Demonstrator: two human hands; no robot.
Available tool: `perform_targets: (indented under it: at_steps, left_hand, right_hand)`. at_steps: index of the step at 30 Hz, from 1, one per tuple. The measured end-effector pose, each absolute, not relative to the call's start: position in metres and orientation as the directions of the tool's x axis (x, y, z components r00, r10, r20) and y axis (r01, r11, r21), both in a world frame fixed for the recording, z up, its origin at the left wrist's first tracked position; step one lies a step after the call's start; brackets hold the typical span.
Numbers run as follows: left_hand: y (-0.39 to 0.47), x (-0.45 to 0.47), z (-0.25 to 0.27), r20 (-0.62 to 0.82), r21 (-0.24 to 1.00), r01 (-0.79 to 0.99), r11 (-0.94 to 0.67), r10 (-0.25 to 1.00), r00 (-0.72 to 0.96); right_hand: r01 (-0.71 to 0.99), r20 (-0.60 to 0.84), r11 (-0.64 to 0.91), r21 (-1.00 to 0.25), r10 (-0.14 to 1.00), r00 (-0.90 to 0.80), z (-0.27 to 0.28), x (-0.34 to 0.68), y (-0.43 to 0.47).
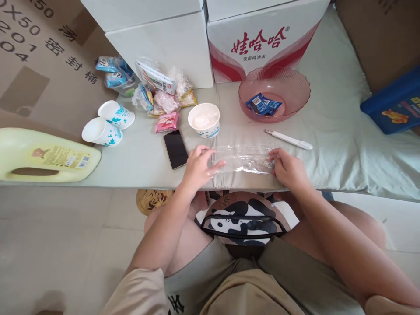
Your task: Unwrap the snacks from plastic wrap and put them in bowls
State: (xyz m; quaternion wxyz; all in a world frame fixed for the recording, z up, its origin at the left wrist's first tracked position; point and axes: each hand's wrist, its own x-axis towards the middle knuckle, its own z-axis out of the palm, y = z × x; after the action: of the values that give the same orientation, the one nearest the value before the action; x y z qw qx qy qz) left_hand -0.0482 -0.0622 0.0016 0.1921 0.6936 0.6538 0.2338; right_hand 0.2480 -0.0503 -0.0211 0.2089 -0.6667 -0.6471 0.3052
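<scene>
A clear plastic bag [244, 159] lies flat and a little wrinkled near the front edge of the cloth-covered surface. At its left end rests my left hand [198, 166], thumb and forefinger spread apart over the film. My right hand [290, 168] pinches the bag's right end between thumb and curled fingers. Just beyond the bag stands a white paper bowl [204, 120] with something clear and crumpled inside. A white pen-shaped cutter [288, 139] lies beyond my right hand, and a dark phone [176, 148] is beside my left hand.
A pink ribbed bowl [295, 94] holds blue packets [263, 105]. Further left are two paper cups [103, 131], bagged snacks [166, 101], a pink packet [167, 122] and a yellow jug [49, 155]. White cartons [262, 43] stand behind; a blue container [393, 105] is at right.
</scene>
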Motion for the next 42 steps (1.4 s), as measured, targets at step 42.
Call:
perform_targets:
  at_steps: [42]
  left_hand:
    - [-0.038,-0.032,-0.012,-0.173,0.913,0.335,0.232,0.965,-0.198]
  right_hand:
    - [0.396,0.035,-0.054,-0.917,0.976,0.215,-0.016,0.252,-0.057]
